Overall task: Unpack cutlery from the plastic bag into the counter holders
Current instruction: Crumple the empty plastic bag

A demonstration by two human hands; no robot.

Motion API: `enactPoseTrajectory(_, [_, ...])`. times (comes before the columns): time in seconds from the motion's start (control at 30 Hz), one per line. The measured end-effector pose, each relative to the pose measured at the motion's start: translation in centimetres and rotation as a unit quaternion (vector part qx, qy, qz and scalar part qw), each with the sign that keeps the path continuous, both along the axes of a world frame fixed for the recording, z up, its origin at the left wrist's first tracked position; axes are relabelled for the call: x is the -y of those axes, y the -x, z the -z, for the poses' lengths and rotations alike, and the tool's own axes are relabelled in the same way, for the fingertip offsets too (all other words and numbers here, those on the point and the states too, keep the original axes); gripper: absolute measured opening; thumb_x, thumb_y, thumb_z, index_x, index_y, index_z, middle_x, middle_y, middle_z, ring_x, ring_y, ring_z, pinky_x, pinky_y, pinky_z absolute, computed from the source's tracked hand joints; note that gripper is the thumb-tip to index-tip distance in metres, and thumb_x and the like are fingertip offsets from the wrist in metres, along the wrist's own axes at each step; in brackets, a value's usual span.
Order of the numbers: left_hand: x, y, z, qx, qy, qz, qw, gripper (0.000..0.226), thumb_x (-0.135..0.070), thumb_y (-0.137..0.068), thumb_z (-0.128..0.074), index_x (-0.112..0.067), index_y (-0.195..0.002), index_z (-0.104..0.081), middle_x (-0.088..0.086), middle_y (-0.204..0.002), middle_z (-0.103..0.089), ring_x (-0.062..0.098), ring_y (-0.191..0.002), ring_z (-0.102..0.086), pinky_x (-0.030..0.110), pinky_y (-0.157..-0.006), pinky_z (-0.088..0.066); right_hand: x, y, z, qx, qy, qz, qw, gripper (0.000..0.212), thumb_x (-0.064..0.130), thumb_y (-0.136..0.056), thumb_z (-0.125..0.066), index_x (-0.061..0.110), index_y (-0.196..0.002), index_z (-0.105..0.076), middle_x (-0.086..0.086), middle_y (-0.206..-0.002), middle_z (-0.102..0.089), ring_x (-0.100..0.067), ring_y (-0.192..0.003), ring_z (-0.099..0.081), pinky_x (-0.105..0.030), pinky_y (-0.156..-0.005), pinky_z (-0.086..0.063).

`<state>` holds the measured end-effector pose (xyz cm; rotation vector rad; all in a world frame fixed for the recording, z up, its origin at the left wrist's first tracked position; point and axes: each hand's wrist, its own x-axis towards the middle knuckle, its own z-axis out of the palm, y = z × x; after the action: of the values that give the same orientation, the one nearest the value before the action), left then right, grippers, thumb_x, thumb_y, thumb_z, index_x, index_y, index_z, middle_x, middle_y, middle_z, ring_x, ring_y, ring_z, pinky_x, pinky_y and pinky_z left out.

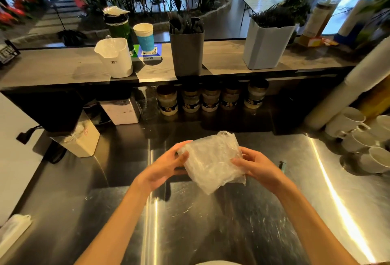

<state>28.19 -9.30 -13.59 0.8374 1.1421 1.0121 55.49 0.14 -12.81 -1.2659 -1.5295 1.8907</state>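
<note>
A crumpled clear plastic bag hangs over the steel worktop, held between both hands. My left hand grips its left edge, thumb on top. My right hand grips its right side with curled fingers. What is inside the bag is too blurred to tell. On the raised wooden counter stand two holders: a dark grey one with dark cutlery sticking out, and a pale grey-blue one packed with dark cutlery.
A white jug, a blue-and-white cup and a green container stand on the counter's left part. Several jars line the shelf below. White mugs and a cup stack crowd the right. A white box sits left.
</note>
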Motion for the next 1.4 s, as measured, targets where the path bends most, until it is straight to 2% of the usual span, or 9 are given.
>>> enactPoseTrajectory(0.17, [-0.5, -0.3, -0.2, 0.133, 0.044, 0.121, 0.983, 0.109, -0.076, -0.063, -0.071, -0.028, -0.153, -0.032, 0.012, -0.153, -0.045, 0.037, -0.141, -0.042, 0.063, -0.111, -0.035, -0.7, 0.3, -0.7, 0.052, -0.109, 0.018, 0.993, 0.039, 0.021, -0.089, -0.076, 0.029, -0.126, -0.066, 0.005, -0.114, -0.073, -0.011, -0.101, -0.072, -0.033, -0.088, -0.06])
enactPoseTrajectory(0.33, [-0.8, -3.7, -0.2, -0.056, 0.024, 0.078, 0.995, 0.058, -0.033, -0.09, -0.071, -0.023, -0.143, -0.048, 0.005, -0.132, -0.067, 0.024, -0.123, -0.063, 0.054, -0.107, -0.047, -0.4, 0.5, -0.9, 0.013, -0.088, 0.013, 0.996, 0.052, 0.028, -0.084, -0.081, 0.033, -0.132, -0.062, 0.002, -0.114, -0.074, -0.014, -0.102, -0.073, -0.037, -0.087, -0.061])
enactPoseTrajectory(0.5, [-0.1, -4.8, 0.2, -0.034, 0.026, -0.032, 0.999, 0.038, -0.026, -0.09, -0.072, -0.02, -0.127, -0.064, 0.006, -0.119, -0.073, 0.025, -0.113, -0.068, 0.051, -0.104, -0.05, 0.6, 0.4, 0.8, -0.007, 0.053, 0.048, 0.997, 0.069, 0.049, -0.074, -0.081, 0.034, -0.136, -0.057, -0.001, -0.126, -0.07, -0.023, -0.11, -0.071, -0.051, -0.095, -0.057])
enactPoseTrajectory(0.6, [0.2, -4.5, 0.4, -0.037, 0.038, -0.046, 0.998, 0.039, -0.027, -0.088, -0.074, -0.021, -0.126, -0.063, 0.005, -0.118, -0.073, 0.023, -0.11, -0.07, 0.046, -0.098, -0.055, 1.5, -0.2, 1.4, -0.011, 0.126, -0.022, 0.992, 0.054, 0.047, -0.083, -0.074, 0.025, -0.131, -0.061, -0.006, -0.122, -0.072, -0.027, -0.11, -0.071, -0.052, -0.098, -0.055])
enactPoseTrajectory(0.87, [1.2, -2.8, 1.0, -0.036, 0.081, 0.035, 0.995, 0.051, -0.032, -0.09, -0.072, -0.028, -0.136, -0.052, 0.0, -0.129, -0.068, 0.022, -0.118, -0.066, 0.053, -0.1, -0.052, 2.1, -0.2, 1.3, -0.017, 0.067, 0.014, 0.998, 0.04, 0.029, -0.088, -0.071, 0.014, -0.124, -0.065, -0.007, -0.115, -0.075, -0.025, -0.105, -0.073, -0.047, -0.093, -0.059])
enactPoseTrajectory(1.0, [1.6, -2.3, 1.8, -0.01, 0.06, 0.008, 0.998, 0.058, -0.018, -0.087, -0.076, -0.023, -0.139, -0.051, 0.006, -0.133, -0.065, 0.028, -0.12, -0.065, 0.057, -0.101, -0.051, 2.0, -0.5, 1.1, -0.061, 0.079, -0.023, 0.995, 0.052, 0.034, -0.086, -0.074, 0.017, -0.133, -0.06, -0.007, -0.124, -0.071, -0.025, -0.114, -0.069, -0.042, -0.094, -0.058])
enactPoseTrajectory(1.17, [1.7, -2.2, 2.1, 0.036, 0.039, -0.05, 0.997, 0.057, -0.011, -0.079, -0.083, -0.017, -0.131, -0.062, 0.014, -0.128, -0.067, 0.031, -0.114, -0.067, 0.048, -0.094, -0.057, 2.2, -0.9, 1.0, -0.096, 0.063, -0.064, 0.991, 0.057, 0.01, -0.081, -0.078, 0.019, -0.135, -0.061, -0.007, -0.129, -0.068, -0.026, -0.121, -0.065, -0.048, -0.101, -0.054])
enactPoseTrajectory(1.27, [1.9, -2.1, 2.2, 0.1, 0.033, -0.081, 0.991, 0.065, -0.025, -0.054, -0.099, -0.016, -0.114, -0.075, 0.017, -0.116, -0.071, 0.028, -0.098, -0.073, 0.038, -0.082, -0.062, 2.7, -0.7, 0.8, -0.126, 0.001, -0.039, 0.991, 0.045, 0.03, -0.077, -0.085, 0.018, -0.118, -0.074, -0.011, -0.121, -0.072, -0.028, -0.117, -0.067, -0.042, -0.099, -0.055])
enactPoseTrajectory(1.4, [2.4, -2.3, 2.4, 0.171, 0.032, -0.086, 0.981, 0.054, -0.026, -0.092, -0.065, -0.024, -0.144, -0.052, 0.013, -0.14, -0.059, 0.035, -0.125, -0.059, 0.05, -0.099, -0.053, 2.6, -0.4, 0.7, -0.117, -0.083, 0.018, 0.989, 0.014, 0.017, -0.084, -0.077, 0.015, -0.098, -0.081, -0.009, -0.113, -0.074, -0.027, -0.112, -0.068, -0.042, -0.097, -0.056])
